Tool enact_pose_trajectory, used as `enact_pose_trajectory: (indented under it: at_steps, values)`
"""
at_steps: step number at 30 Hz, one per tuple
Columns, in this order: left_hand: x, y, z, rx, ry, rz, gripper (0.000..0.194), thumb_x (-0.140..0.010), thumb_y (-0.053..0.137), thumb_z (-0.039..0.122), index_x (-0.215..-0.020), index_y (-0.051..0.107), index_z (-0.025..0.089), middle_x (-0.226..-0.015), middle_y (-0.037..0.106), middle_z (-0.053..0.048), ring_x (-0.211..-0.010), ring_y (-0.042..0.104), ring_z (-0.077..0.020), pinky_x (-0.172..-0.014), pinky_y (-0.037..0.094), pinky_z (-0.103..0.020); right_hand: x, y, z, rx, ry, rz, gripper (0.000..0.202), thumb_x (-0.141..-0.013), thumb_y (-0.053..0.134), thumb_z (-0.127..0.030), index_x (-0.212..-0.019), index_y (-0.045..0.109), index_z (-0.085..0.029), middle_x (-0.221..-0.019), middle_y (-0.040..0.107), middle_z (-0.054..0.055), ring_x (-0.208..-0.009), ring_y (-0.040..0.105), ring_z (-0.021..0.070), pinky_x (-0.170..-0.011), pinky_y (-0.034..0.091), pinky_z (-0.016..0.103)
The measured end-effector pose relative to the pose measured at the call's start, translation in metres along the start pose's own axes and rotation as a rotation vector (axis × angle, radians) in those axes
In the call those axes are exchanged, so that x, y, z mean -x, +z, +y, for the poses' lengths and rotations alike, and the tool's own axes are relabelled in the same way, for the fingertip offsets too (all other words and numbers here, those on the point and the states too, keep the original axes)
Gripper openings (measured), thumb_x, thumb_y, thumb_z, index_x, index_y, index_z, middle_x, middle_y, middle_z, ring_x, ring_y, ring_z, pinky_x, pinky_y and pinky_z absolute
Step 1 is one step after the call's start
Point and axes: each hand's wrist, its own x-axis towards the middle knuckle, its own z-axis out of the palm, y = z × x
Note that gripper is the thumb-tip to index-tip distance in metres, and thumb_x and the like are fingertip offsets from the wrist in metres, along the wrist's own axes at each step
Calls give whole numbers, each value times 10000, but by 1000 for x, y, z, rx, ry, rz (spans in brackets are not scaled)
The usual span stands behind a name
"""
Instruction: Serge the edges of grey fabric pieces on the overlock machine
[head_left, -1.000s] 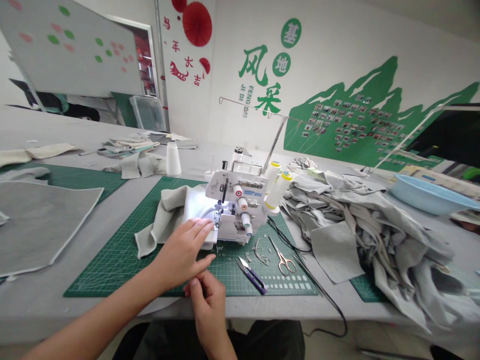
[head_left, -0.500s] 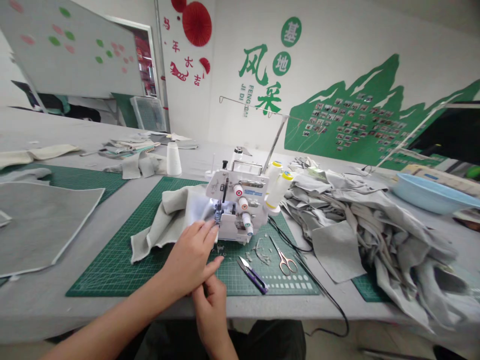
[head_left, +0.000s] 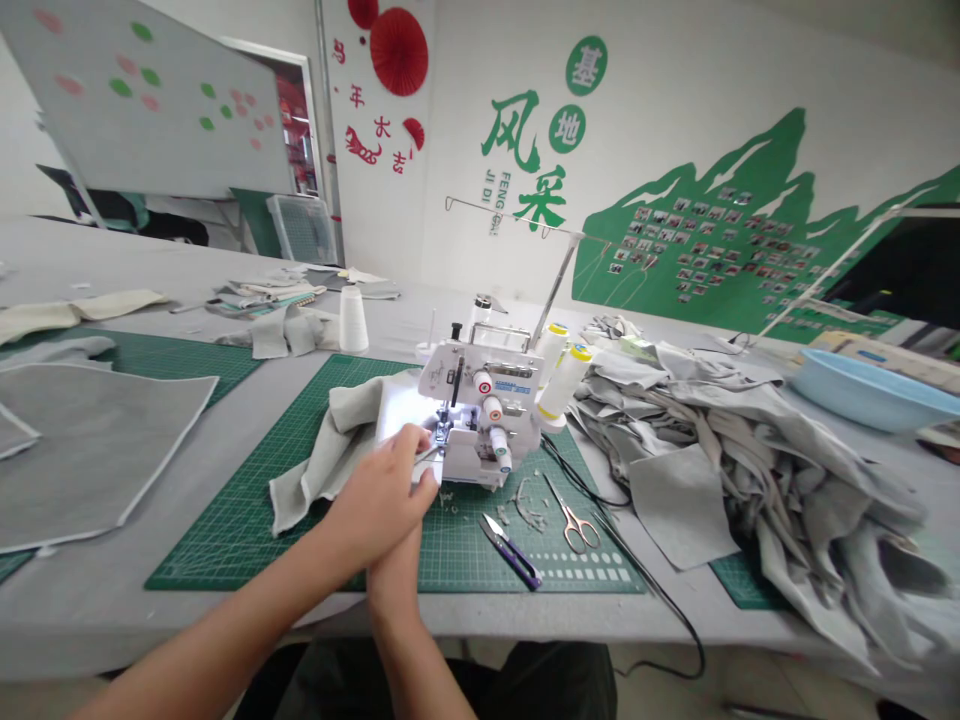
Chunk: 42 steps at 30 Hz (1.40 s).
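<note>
A white overlock sewing machine stands on the green cutting mat, its lamp lit over the needle area. Grey fabric lies in folds to the left of it and reaches toward the presser foot. My left hand is at the front left of the machine, its bent fingers and thumb closed on the fabric's near edge by the foot. Underneath it, crossing at the wrist, comes my right hand; its fingers are hidden behind the left one.
Thread snips and small scissors lie on the cutting mat beside thread scraps. A heap of grey fabric and a blue basin are at right. A white thread cone stands behind; a hemmed grey piece lies left.
My right hand has moved from below the left, thumb visible, to forward beneath it, fingers now hidden. My left fingers have bent and shifted slightly. The view has shifted slightly.
</note>
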Motion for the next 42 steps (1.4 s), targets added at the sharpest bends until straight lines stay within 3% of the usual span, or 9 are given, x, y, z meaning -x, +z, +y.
enact_pose_trajectory:
  at_steps: [3, 6, 10, 14, 17, 21, 30, 36, 42]
  values:
    - [-16, -11, -12, 167, -108, -25, 189, -793, 523, 239, -979, 498, 218, -1010, 683, -95, -975, 704, -301, -893, 552, -508, 2, 12, -4, -111, 92, -3, 258, -985, 557, -338, -957, 687, -117, -904, 702, 30, -799, 663, 185, -720, 556, 319]
    - [-34, -21, -24, 369, -220, -76, 108, -810, 507, 264, -905, 483, 220, -1021, 696, -94, -901, 747, -268, -788, 611, -437, 4, 16, -10, -174, 151, 25, 299, -933, 502, -307, -758, 667, -128, -703, 662, 7, -696, 591, 159, -683, 493, 279]
    - [-61, -31, -35, 586, -316, -137, 173, -807, 606, 328, -884, 512, 205, -924, 727, -89, -845, 758, -272, -787, 616, -441, 8, 11, -16, -217, 190, 47, 275, -869, 527, -348, -692, 621, -159, -660, 615, -3, -667, 535, 146, -669, 450, 263]
    - [-92, -32, -38, 759, -322, -127, 328, -841, 637, 504, -962, 596, 201, -1012, 744, -106, -1068, 701, -286, -977, 531, -438, 16, 2, -16, -241, 227, 54, 267, -840, 546, -378, -675, 602, -176, -621, 582, -7, -611, 510, 142, -604, 423, 250]
    - [-111, -27, -30, 886, -312, -229, 538, -855, 554, 682, -1005, 666, 178, -1102, 741, -150, -1173, 646, -325, -1003, 506, -445, 20, -6, -13, -250, 246, 67, 257, -827, 554, -387, -682, 603, -180, -608, 572, -9, -579, 502, 140, -571, 415, 245]
    - [-129, -20, -16, 1006, -307, -381, 706, -786, 540, 803, -1040, 717, 169, -1116, 749, -158, -1150, 653, -354, -980, 512, -456, 19, -13, -10, -261, 243, 63, 252, -812, 582, -387, -665, 597, -183, -595, 551, -17, -571, 497, 137, -574, 425, 245]
    - [-148, -16, -8, 1105, -304, -440, 521, -754, 692, 598, -1065, 723, 182, -1051, 773, -122, -1009, 702, -322, -915, 539, -448, 16, -17, -8, -288, 229, 50, 254, -820, 603, -364, -646, 609, -178, -581, 558, -17, -565, 498, 134, -569, 435, 242]
    - [-144, -17, -5, 1055, -284, -392, 506, -748, 677, 581, -1006, 712, 147, -963, 769, -142, -919, 717, -304, -850, 555, -445, 17, -17, -9, -292, 209, 56, 244, -833, 609, -347, -661, 642, -176, -599, 587, -8, -572, 516, 141, -576, 444, 249]
    - [-148, -15, -3, 872, -219, -259, 534, -729, 631, 636, -920, 686, 141, -884, 755, -139, -884, 709, -305, -818, 553, -432, 17, -17, -7, -289, 192, 47, 241, -849, 601, -324, -667, 650, -174, -610, 588, -7, -583, 521, 142, -587, 438, 249]
